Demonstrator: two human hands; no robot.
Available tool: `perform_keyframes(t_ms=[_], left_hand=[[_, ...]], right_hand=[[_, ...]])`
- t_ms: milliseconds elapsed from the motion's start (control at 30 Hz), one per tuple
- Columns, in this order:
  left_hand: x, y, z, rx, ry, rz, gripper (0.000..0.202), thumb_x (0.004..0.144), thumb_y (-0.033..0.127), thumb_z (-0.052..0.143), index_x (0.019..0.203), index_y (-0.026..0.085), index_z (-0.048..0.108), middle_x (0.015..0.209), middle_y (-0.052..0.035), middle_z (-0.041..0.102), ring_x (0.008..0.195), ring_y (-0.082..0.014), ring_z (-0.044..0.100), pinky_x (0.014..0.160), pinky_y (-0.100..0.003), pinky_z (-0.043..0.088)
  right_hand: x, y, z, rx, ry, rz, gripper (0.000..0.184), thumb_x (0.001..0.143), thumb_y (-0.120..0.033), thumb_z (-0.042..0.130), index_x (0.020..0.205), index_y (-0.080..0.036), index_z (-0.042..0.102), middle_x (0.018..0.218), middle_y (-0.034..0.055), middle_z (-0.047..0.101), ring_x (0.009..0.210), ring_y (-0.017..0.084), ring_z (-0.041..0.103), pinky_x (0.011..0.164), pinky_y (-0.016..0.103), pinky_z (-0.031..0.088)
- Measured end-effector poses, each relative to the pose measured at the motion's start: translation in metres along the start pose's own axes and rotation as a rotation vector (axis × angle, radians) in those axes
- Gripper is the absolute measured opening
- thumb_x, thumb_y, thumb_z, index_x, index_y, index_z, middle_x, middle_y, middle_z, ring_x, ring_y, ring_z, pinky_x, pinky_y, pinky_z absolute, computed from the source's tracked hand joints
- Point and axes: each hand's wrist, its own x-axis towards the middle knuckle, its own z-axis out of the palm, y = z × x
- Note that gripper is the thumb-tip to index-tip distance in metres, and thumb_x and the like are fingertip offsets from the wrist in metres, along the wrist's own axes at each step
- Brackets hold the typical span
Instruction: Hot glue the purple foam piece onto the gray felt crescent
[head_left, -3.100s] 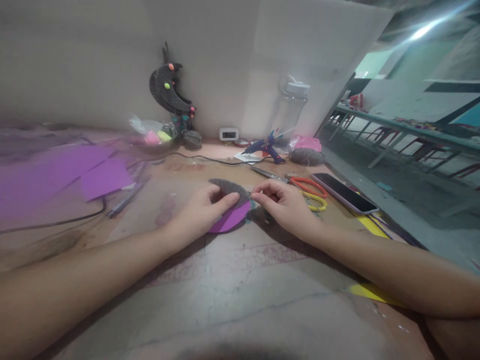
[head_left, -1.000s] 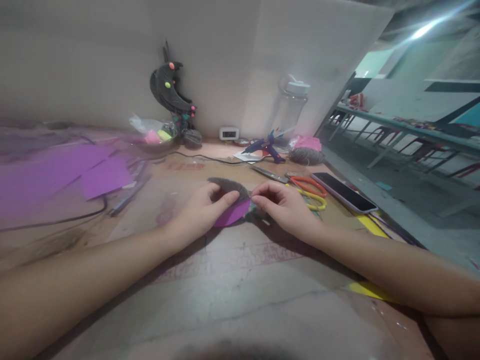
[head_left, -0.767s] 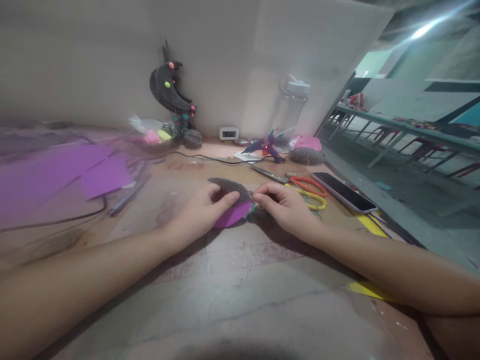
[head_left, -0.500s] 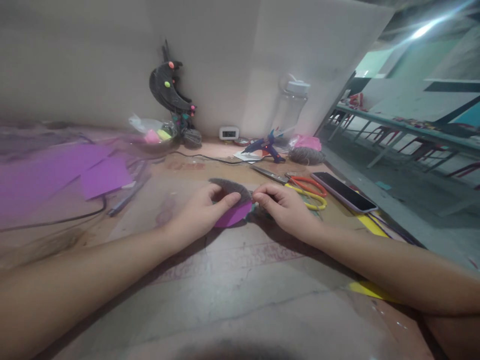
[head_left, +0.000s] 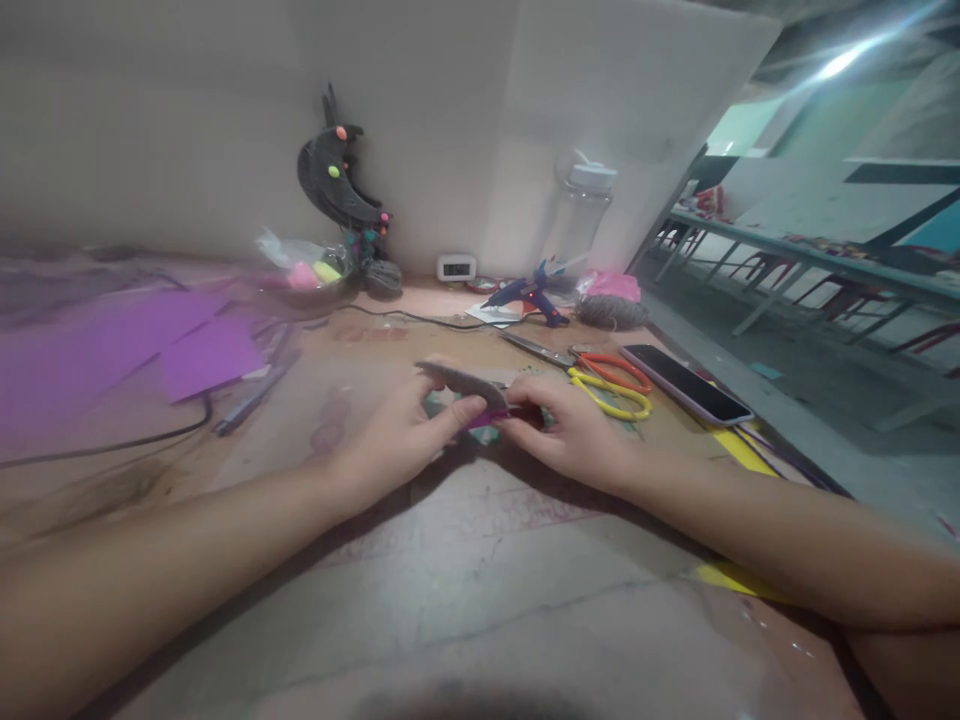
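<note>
My left hand (head_left: 420,415) is closed on a purple card piece (head_left: 489,418) partly wound with grey yarn (head_left: 466,382). Its thumb lies on the near side, its fingers behind. The piece is tilted almost edge-on, so little of the purple shows. At its right end my right hand (head_left: 559,420) is closed in a pinch, thumb and fingertips against the wound edge. The yarn between those fingers is too fine to make out clearly. Both hands are just above the table, in front of scissors with red and yellow handles (head_left: 611,372).
Purple sheets (head_left: 206,355) and a glue stick or pen-like rod (head_left: 251,390) lie left. Behind stand a glue gun (head_left: 529,295), grey yarn ball (head_left: 613,311), small digital clock (head_left: 456,268), clear bottle (head_left: 581,210) and dark crescent ornament (head_left: 334,180). A phone (head_left: 686,385) lies near the right edge.
The card has turned from showing its purple face to nearly edge-on. My right hand has dropped slightly, its thumb now lower at the card's right end.
</note>
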Motion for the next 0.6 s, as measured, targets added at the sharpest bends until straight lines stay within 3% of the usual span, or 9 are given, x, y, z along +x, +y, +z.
perform_keyframes(t_ms=[133, 233, 333, 467, 600], left_hand=[[-0.001, -0.001, 0.000, 0.037, 0.040, -0.037, 0.028, 0.085, 0.042, 0.059, 0.102, 0.021, 0.057, 0.090, -0.0018, 0.060, 0.082, -0.0176, 0.059, 0.073, -0.031, 0.048], [0.000, -0.002, 0.000, 0.003, -0.086, -0.038, 0.023, 0.084, 0.042, 0.059, 0.090, 0.020, 0.058, 0.082, -0.0012, 0.061, 0.080, -0.0187, 0.059, 0.073, -0.032, 0.048], [0.000, -0.003, 0.000, -0.012, -0.145, -0.064, 0.028, 0.082, 0.045, 0.061, 0.094, 0.019, 0.061, 0.086, -0.0035, 0.066, 0.084, -0.0217, 0.061, 0.075, -0.034, 0.049], [0.003, -0.001, 0.001, -0.066, -0.092, -0.091, 0.028, 0.088, 0.042, 0.051, 0.096, 0.018, 0.063, 0.091, -0.0039, 0.068, 0.084, -0.0201, 0.061, 0.076, -0.032, 0.048], [0.009, 0.000, 0.000, -0.128, -0.025, -0.106, 0.025, 0.089, 0.036, 0.049, 0.097, 0.018, 0.064, 0.093, -0.0032, 0.068, 0.089, -0.0192, 0.061, 0.079, -0.029, 0.047]], right_hand=[[0.000, 0.003, -0.006, -0.337, 0.047, -0.267, 0.013, 0.085, -0.017, 0.055, 0.072, -0.018, 0.057, 0.062, -0.0009, 0.058, 0.057, 0.011, 0.046, 0.056, 0.026, 0.030], [0.000, 0.008, -0.012, -0.535, 0.023, -0.419, 0.019, 0.090, -0.019, 0.050, 0.072, -0.018, 0.057, 0.063, -0.0003, 0.058, 0.059, 0.012, 0.045, 0.058, 0.028, 0.028], [0.000, 0.011, -0.014, -0.647, 0.011, -0.463, 0.022, 0.093, -0.019, 0.048, 0.073, -0.018, 0.057, 0.062, -0.0007, 0.056, 0.058, 0.013, 0.043, 0.059, 0.029, 0.026], [-0.001, 0.009, -0.013, -0.703, -0.037, -0.514, 0.021, 0.094, -0.017, 0.046, 0.079, -0.018, 0.060, 0.064, 0.0004, 0.057, 0.059, 0.014, 0.044, 0.060, 0.031, 0.026], [-0.001, -0.003, -0.018, -0.562, -0.083, -0.467, 0.022, 0.094, -0.037, 0.051, 0.092, -0.020, 0.064, 0.077, 0.0038, 0.065, 0.066, 0.016, 0.052, 0.063, 0.032, 0.031]])
